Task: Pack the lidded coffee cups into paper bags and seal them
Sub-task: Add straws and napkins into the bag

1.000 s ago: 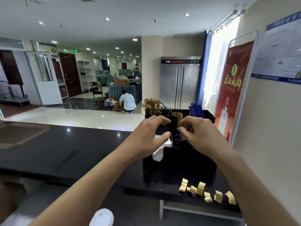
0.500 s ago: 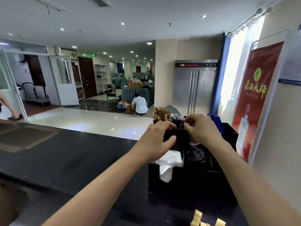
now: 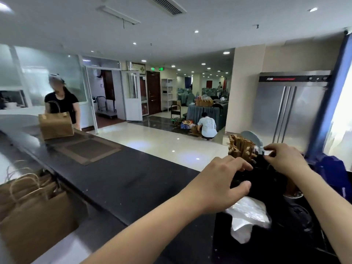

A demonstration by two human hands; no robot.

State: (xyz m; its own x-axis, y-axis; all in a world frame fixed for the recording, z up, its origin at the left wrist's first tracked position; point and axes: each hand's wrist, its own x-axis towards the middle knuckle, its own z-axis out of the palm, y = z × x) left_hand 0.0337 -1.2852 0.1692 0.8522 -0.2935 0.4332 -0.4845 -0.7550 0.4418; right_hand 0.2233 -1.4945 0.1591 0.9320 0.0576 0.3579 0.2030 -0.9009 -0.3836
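Observation:
Both my hands are at a black organizer (image 3: 266,246) on the dark counter's right end. My left hand (image 3: 221,185) grips the top edge of its black divider, fingers curled over, thumb underneath. My right hand (image 3: 283,159) pinches something small at the organizer's back; blur hides what it is. Inside sit black lids (image 3: 297,212) and a white crumpled wrap (image 3: 247,216). Brown paper bags with twine handles (image 3: 28,206) stand at the lower left. Another paper bag (image 3: 55,126) rests on the far counter. No lidded cup shows.
A person in black (image 3: 61,100) stands behind the far bag. A bundle of brown paper items (image 3: 240,147) sits behind the organizer, a blue object (image 3: 331,172) to its right. The dark counter (image 3: 118,178) runs left; a steel fridge (image 3: 289,111) stands beyond.
The view has swung left and upward, bringing the paper bags and the standing person into sight. Both hands stay at the organizer; the yellow folded pieces and white lid have left the view.

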